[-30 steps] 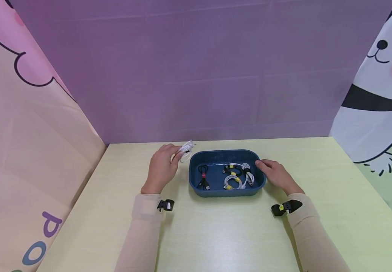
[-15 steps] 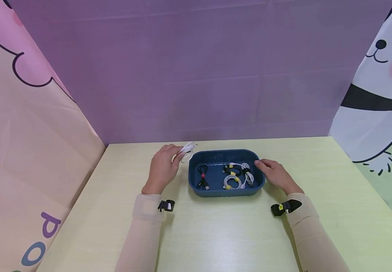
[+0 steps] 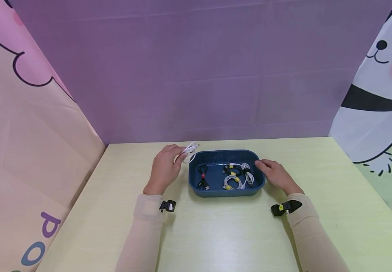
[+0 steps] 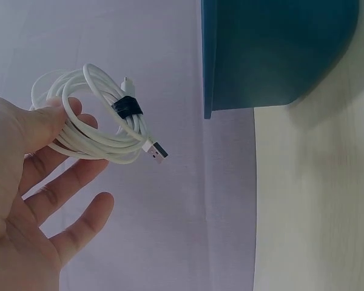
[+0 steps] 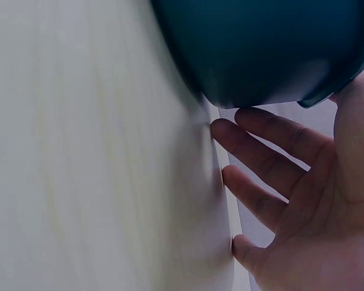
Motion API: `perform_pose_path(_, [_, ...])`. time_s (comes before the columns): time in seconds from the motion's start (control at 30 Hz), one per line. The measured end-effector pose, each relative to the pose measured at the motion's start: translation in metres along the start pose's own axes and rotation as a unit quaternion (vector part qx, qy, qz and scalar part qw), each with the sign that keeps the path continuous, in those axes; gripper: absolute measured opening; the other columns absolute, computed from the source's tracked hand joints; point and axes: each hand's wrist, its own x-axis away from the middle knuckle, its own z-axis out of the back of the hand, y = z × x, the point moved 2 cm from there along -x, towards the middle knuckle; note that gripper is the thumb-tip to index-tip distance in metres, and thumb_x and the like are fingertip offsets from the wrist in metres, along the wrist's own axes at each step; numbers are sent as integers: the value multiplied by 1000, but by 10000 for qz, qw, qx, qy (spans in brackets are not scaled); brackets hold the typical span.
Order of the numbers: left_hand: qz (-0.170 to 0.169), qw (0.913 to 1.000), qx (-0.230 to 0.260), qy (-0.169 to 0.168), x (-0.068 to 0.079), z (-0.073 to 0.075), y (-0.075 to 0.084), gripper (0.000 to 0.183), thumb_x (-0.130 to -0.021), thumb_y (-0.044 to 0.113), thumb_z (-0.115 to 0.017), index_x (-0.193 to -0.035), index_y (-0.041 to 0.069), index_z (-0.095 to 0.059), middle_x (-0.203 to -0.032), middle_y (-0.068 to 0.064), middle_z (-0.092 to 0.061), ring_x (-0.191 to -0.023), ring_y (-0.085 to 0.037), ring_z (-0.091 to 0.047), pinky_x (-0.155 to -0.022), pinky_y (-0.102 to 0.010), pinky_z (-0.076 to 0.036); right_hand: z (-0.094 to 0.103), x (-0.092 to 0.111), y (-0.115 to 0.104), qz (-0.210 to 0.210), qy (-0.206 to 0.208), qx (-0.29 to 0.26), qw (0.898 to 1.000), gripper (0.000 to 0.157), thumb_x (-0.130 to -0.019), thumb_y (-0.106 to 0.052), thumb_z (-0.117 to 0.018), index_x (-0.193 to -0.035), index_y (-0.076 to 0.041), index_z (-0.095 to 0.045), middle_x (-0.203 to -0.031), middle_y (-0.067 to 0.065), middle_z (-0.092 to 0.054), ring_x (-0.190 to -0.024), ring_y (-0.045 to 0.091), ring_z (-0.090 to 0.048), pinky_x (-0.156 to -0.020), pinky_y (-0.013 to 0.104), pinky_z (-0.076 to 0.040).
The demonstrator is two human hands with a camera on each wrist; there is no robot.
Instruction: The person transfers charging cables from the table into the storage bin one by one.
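Observation:
My left hand [image 3: 164,168] pinches a coiled white USB cable [image 4: 103,130] between thumb and fingers. A black strap binds the coil, and its metal USB plug sticks out in the left wrist view. The coil is in the air beside the left end of a dark blue plastic bin [image 3: 223,193]. My right hand [image 3: 277,174] holds the bin's right end, thumb over the rim and fingers along the outside. Inside the bin lie a black cable with a red tie [image 3: 203,176], a white coil with yellow ties [image 3: 232,182], a black coil [image 3: 235,169] and a strapped white cable [image 3: 249,176].
The bin stands on a pale wood-look table [image 3: 216,234], near its far edge. A purple cloth backdrop [image 3: 196,75] rises behind it. Printed cartoon panels flank the table, one on the left [image 3: 39,132] and one on the right [image 3: 372,132].
My left hand has moved slightly right with the white USB cable, bringing it up to the bin's left rim in the head view. My right hand and the bin have hardly moved.

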Motion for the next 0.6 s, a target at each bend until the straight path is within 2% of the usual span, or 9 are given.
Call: perform_pose_path(0.6, [-159,9998,14,-120,1,-6,7,22,-96,16,-71,-116,9,-77,-103,-7,-77,-93,-24,-66,-75,-42,-54,0,1,-1,-49,-16,-49,10000,68,-106,-56,-40,-147,-2,-52,-152,24,-50,-146,47,-40,-119,63,-30])
